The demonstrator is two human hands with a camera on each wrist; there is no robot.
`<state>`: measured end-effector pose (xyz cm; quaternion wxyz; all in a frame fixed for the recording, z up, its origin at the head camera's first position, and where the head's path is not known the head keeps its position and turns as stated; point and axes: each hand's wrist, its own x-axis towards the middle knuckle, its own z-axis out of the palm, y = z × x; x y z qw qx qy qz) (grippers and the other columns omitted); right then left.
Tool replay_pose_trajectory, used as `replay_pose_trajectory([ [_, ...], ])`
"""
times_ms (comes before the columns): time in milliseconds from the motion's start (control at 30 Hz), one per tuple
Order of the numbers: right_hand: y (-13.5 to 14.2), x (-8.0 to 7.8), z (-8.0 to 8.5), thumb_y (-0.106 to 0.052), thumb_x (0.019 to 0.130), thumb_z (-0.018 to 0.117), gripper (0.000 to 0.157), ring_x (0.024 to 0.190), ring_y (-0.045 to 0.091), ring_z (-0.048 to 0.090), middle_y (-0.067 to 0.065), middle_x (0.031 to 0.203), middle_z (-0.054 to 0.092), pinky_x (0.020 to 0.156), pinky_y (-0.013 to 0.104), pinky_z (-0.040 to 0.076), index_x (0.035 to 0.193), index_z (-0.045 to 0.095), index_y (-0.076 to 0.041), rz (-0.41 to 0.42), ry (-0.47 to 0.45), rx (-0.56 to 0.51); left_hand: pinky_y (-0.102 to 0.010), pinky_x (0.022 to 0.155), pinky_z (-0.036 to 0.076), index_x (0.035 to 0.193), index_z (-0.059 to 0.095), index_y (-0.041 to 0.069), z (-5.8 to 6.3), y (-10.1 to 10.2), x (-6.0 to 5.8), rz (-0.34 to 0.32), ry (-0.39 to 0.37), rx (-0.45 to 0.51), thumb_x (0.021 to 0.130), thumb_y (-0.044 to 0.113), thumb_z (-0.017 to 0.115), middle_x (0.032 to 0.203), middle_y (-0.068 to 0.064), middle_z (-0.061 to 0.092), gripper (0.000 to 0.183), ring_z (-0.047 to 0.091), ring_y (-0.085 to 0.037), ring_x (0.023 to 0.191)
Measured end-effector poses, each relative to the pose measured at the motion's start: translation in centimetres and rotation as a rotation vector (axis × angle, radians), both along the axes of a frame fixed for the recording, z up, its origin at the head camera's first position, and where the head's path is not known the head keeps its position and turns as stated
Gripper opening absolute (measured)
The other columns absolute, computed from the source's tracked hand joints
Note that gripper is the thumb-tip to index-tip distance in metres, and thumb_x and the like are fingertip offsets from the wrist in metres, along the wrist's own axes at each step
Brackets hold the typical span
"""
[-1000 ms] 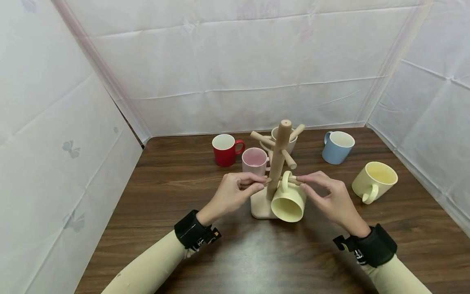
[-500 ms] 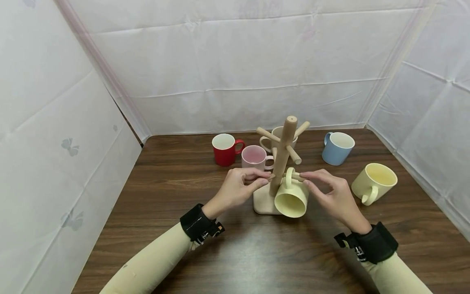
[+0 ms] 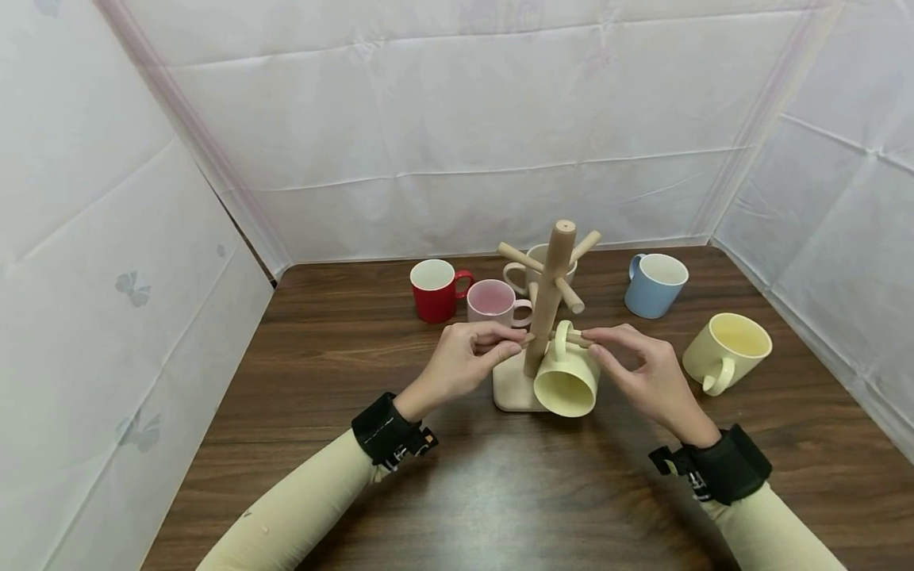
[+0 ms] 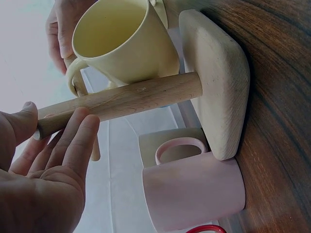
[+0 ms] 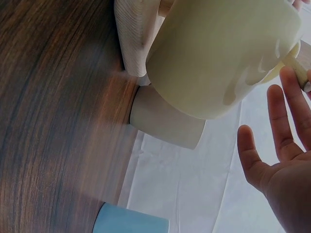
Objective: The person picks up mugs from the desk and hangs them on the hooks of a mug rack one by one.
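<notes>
A wooden mug tree stands on its pale base, with pegs sticking out at two heights. From a lower right peg a yellow mug hangs by its handle, its mouth tilted toward me. My left hand pinches the end of the lower left peg between thumb and fingers. On the other side my right hand pinches the tip of the peg that bears the mug. In the right wrist view, several of its fingers spread beside the mug without touching it.
Behind the tree are a pink mug and a cream mug, partly hidden. A red mug stands at the back left, a blue mug at the back right. Another yellow mug is at the right. White sheets enclose the table.
Both hands have shifted the mug tree slightly right and away from me, with the yellow mug hanging on it. Their grip on the pegs looks the same. The other mugs have not moved.
</notes>
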<state>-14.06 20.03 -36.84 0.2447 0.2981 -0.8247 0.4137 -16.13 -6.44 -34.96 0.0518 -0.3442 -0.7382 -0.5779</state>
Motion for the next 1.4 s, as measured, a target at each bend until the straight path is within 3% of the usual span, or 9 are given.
replay_pose_trajectory([
  [67,-0.3,0.4,0.7,0.004,0.081,0.065,0.030,0.090,0.016,0.059,0.004,0.098,0.065,0.072,0.018,0.042,0.109,0.066,-0.008,0.000,-0.004,0.001,-0.032,0.075,0.053,0.100,0.066,-0.004,0.1,0.0,0.0,-0.001,0.002,0.000,0.083,0.002,0.065,0.097,-0.016,0.067,0.017,0.064,-0.018,0.087],
  [200,0.6,-0.7,-0.9,-0.001,0.082,0.066,0.033,0.091,0.015,0.059,-0.001,0.101,0.065,0.072,0.018,0.042,0.113,0.066,-0.014,0.005,-0.012,0.007,-0.031,0.075,0.053,0.101,0.068,0.002,-1.7,0.0,-1.1,0.005,-0.003,0.000,0.084,0.009,0.067,0.099,-0.008,0.068,0.019,0.063,-0.013,0.087],
  [300,1.4,-1.6,-2.4,-0.006,0.084,0.066,0.035,0.091,0.012,0.058,-0.007,0.102,0.064,0.072,0.019,0.043,0.116,0.064,-0.021,0.012,-0.014,0.007,-0.029,0.075,0.052,0.101,0.068,0.002,-1.9,0.0,-1.2,0.011,-0.002,0.000,0.084,0.010,0.067,0.099,-0.006,0.068,0.019,0.063,-0.011,0.087],
  [433,1.4,-1.6,-2.4,-0.006,0.084,0.066,0.034,0.090,0.012,0.058,-0.007,0.100,0.064,0.072,0.019,0.042,0.115,0.065,-0.020,0.018,-0.014,0.002,-0.030,0.075,0.053,0.099,0.067,-0.004,-0.2,0.0,0.1,0.026,0.005,-0.015,0.084,0.004,0.065,0.099,-0.014,0.067,0.018,0.064,-0.015,0.087],
  [600,1.4,-1.8,-2.4,-0.006,0.084,0.066,0.033,0.092,0.013,0.058,-0.005,0.101,0.064,0.072,0.019,0.044,0.114,0.065,-0.019,0.019,-0.018,-0.005,-0.031,0.074,0.053,0.099,0.067,-0.004,-0.1,0.3,0.6,0.067,-0.002,-0.018,0.084,0.004,0.065,0.098,-0.015,0.067,0.017,0.064,-0.016,0.086],
  [1000,0.4,-1.1,0.8,0.003,0.083,0.063,0.027,0.092,0.018,0.059,0.006,0.099,0.067,0.076,0.018,0.042,0.108,0.066,-0.006,-0.042,0.022,0.029,-0.025,0.072,0.052,0.108,0.066,-0.001,-1.7,1.5,1.4,0.111,0.111,-0.022,0.088,0.008,0.062,0.110,-0.010,0.065,0.023,0.060,-0.011,0.095],
  [1067,0.5,-1.2,1.1,0.004,0.083,0.062,0.026,0.093,0.019,0.060,0.007,0.099,0.067,0.077,0.019,0.042,0.107,0.066,-0.005,-0.041,0.011,0.034,-0.025,0.073,0.052,0.108,0.066,-0.001,-1.3,1.7,2.0,0.101,0.125,-0.006,0.088,0.005,0.060,0.110,-0.012,0.064,0.021,0.060,-0.014,0.098],
  [1233,1.0,-2.4,0.9,0.001,0.084,0.062,0.027,0.094,0.018,0.059,0.005,0.101,0.066,0.076,0.019,0.044,0.109,0.066,-0.008,-0.017,-0.011,0.037,-0.028,0.075,0.052,0.106,0.065,-0.003,-0.8,2.2,2.7,0.090,0.120,0.045,0.086,0.000,0.060,0.109,-0.017,0.064,0.021,0.061,-0.020,0.097],
  [1400,2.1,-4.7,-0.6,-0.008,0.088,0.062,0.026,0.095,0.011,0.058,-0.003,0.104,0.066,0.072,0.021,0.047,0.112,0.066,-0.016,-0.014,-0.032,0.073,-0.025,0.074,0.051,0.106,0.067,0.001,-2.6,3.0,1.8,0.135,0.123,0.052,0.086,0.005,0.064,0.106,-0.009,0.066,0.021,0.061,-0.011,0.096],
])
